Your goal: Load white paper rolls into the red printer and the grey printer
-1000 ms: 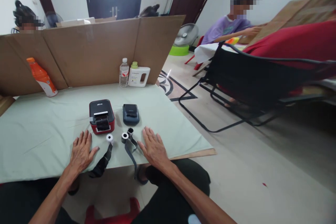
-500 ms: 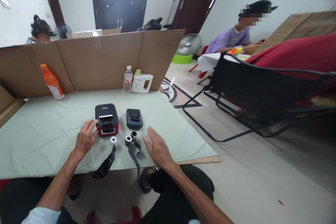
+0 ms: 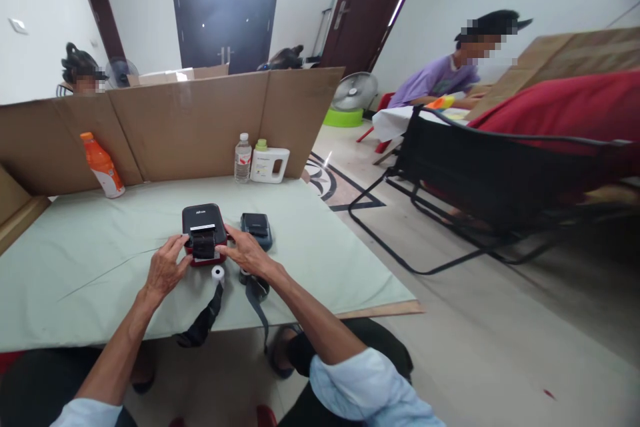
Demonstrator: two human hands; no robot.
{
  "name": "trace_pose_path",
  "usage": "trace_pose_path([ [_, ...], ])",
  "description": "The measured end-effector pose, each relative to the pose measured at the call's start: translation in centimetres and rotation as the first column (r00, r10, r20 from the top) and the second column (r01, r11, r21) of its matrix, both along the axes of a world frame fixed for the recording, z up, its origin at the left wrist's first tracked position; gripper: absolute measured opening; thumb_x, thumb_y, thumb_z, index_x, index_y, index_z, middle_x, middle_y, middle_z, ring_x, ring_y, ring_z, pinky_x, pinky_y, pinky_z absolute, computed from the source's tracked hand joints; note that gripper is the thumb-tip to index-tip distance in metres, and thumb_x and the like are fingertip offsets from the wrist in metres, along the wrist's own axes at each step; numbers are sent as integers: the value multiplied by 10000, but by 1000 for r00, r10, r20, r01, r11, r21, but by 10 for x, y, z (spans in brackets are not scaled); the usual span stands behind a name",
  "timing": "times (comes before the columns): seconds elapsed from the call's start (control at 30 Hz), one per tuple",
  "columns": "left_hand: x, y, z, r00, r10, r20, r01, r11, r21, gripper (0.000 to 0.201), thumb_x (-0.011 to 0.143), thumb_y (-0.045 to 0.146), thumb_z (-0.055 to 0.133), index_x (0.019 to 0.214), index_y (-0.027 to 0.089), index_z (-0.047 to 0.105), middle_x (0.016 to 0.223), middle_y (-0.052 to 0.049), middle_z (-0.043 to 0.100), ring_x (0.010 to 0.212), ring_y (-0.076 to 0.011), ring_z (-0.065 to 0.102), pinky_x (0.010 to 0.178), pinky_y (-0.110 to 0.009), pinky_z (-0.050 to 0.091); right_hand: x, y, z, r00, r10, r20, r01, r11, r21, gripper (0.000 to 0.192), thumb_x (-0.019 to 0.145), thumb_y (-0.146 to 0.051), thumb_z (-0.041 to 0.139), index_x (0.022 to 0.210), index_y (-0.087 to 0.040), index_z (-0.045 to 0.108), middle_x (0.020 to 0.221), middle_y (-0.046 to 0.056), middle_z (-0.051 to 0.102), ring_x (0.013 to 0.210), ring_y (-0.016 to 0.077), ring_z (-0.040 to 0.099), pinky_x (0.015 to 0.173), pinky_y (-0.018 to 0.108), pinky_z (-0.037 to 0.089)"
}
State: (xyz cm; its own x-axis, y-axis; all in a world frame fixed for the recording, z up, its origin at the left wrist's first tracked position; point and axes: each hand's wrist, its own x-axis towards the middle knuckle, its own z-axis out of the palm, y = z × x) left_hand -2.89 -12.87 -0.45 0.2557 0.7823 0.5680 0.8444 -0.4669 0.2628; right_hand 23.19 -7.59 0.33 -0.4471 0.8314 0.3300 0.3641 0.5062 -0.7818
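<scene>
A red-and-black label printer (image 3: 201,215), with black film across its front, sits on the table. My left hand (image 3: 166,265) holds its left side, the thumb near the front corner. At the printer's right side my right hand (image 3: 249,253) grips it with thumb and fingers. Behind that hand stands a smaller dark blue printer (image 3: 257,227), partly covered by it. In front of the red printer is a white-cored roll (image 3: 217,274), its black ribbon (image 3: 203,320) hanging over the table edge. More dark ribbon (image 3: 257,300) trails from rolls partly hidden below my right hand.
A cardboard screen (image 3: 190,127) runs along the back of the green-covered table (image 3: 110,287). Before it stand an orange bottle (image 3: 102,165), a water bottle (image 3: 243,159) and a white jug (image 3: 269,163). A folding chair (image 3: 480,180) and a seated person (image 3: 440,80) are at right.
My right hand has moved left from beside the ribbon rolls onto the red printer's right side. My left hand stays at its left side. The view has tilted slightly upward.
</scene>
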Motion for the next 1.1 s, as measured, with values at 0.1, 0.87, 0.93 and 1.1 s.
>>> trace_pose_path([
  [0.1, 1, 1, 1, 1000, 7, 15, -7, 1000, 1, 404, 954, 334, 653, 1347, 247, 614, 1322, -112, 692, 1189, -289, 697, 1035, -453, 590, -1, 2, -4, 999, 6, -35, -6, 1000, -25, 469, 885, -256, 686, 1351, -229, 646, 1060, 51, 760, 938, 239, 687, 874, 337, 518],
  [0.87, 6, 7, 3, 988, 80, 133, -63, 990, -126, 379, 825, 230, 700, 1200, 218, 644, 1305, -107, 635, 1145, -274, 676, 862, -400, 625, -3, 3, -17, 996, -29, -85, 28, 1000, -8, 587, 839, -217, 699, 1420, -243, 617, 1101, 54, 751, 972, 244, 662, 903, 351, 502],
  [0.93, 7, 8, 5, 987, 84, 139, -65, 988, -137, 373, 812, 226, 705, 1180, 216, 651, 1306, -106, 628, 1125, -270, 678, 831, -390, 625, -3, 3, -16, 996, -24, -81, 23, 1000, -15, 583, 839, -218, 696, 1416, -245, 619, 1100, 52, 751, 972, 244, 662, 905, 351, 502],
  [1.1, 9, 8, 9, 985, 117, 128, -97, 983, -159, 370, 796, 218, 700, 1164, 214, 657, 1309, -103, 618, 1090, -262, 683, 767, -367, 623, -4, 2, -14, 997, -30, -77, 28, 999, -26, 561, 828, -214, 704, 1384, -247, 638, 1106, 44, 754, 968, 240, 661, 895, 335, 502],
])
